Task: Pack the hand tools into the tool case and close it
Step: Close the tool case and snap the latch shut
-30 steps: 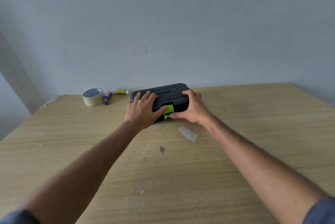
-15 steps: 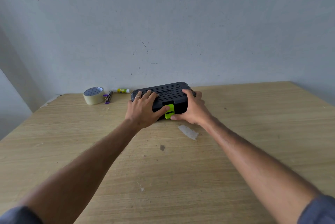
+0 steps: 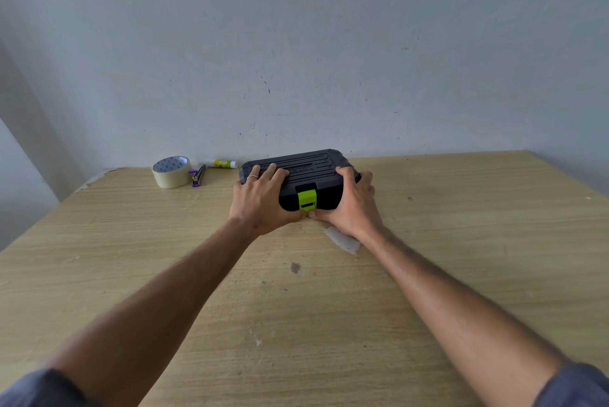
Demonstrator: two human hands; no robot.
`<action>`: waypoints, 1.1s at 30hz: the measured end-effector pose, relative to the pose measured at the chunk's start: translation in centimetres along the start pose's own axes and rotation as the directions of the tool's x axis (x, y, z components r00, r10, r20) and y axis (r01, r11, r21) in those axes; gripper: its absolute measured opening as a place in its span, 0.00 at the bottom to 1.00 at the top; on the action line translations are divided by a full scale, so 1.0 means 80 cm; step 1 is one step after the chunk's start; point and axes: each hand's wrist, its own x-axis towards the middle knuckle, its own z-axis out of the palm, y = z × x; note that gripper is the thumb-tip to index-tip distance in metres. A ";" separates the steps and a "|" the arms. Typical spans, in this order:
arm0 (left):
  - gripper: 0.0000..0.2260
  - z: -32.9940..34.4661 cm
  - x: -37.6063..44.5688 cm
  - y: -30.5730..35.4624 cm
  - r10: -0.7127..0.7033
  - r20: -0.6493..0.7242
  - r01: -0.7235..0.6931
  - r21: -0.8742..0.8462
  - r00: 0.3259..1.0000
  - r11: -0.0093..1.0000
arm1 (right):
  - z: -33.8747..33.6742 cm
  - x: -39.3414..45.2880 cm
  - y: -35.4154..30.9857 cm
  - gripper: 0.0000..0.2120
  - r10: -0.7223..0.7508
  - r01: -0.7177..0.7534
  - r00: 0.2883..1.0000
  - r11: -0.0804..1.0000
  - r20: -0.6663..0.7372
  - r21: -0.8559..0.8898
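- Tape roll (image 3: 170, 172): far-left part of the tabletop (image 3: 461, 242), near the back edge; lies flat, not part of the task.
- Stapler (image 3: 197, 175): just beside the tape roll, on its right.
- Glue stick (image 3: 224, 163): along the back edge, between stapler and case.
- Left hand (image 3: 262, 199): fingers (image 3: 268, 174) spread over the lid's left half, thumb curled under the front edge; grasping the tool case.
- Tool case (image 3: 303, 169): black, lid down, at the middle of the back edge; no loose tools in view.
- Latch (image 3: 307, 199): green, centre front, lying flat against the case; whether it has clicked home cannot be told.
- Right hand (image 3: 354, 202): fingers wrapped over the lid's right end, thumb tip at the latch's lower edge; grasping the case.
- Handling note: hold the lid down evenly with both palms, press the latch in squarely with the thumbs, then test by a light lift.
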 end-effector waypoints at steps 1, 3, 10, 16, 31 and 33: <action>0.47 0.001 0.000 0.000 0.000 -0.007 0.000 -0.001 1.000 1.000 | -0.001 0.000 0.000 0.55 0.003 -0.003 1.000 1.000 0.002 0.001; 0.47 0.000 0.002 0.002 0.002 -0.021 -0.002 -0.002 1.000 1.000 | -0.006 0.006 0.001 0.54 -0.001 0.001 1.000 1.000 0.029 -0.013; 0.45 0.003 -0.002 0.004 -0.014 -0.052 0.015 0.004 0.999 1.000 | -0.013 0.019 0.003 0.52 -0.047 0.047 0.996 0.999 0.075 -0.001; 0.41 0.011 0.000 0.003 -0.001 -0.139 0.006 0.032 0.990 0.999 | 0.004 0.013 0.008 0.51 -0.077 0.078 0.996 0.996 -0.042 0.032; 0.47 0.003 -0.019 -0.029 -0.174 -0.188 0.091 -0.383 0.967 0.919 | -0.008 0.011 0.019 0.47 -0.089 0.090 0.996 0.992 -0.019 0.090; 0.46 0.007 -0.024 -0.028 -0.271 -0.160 0.167 -0.471 0.949 0.866 | -0.006 0.012 0.020 0.48 -0.078 0.077 0.997 0.993 0.004 0.094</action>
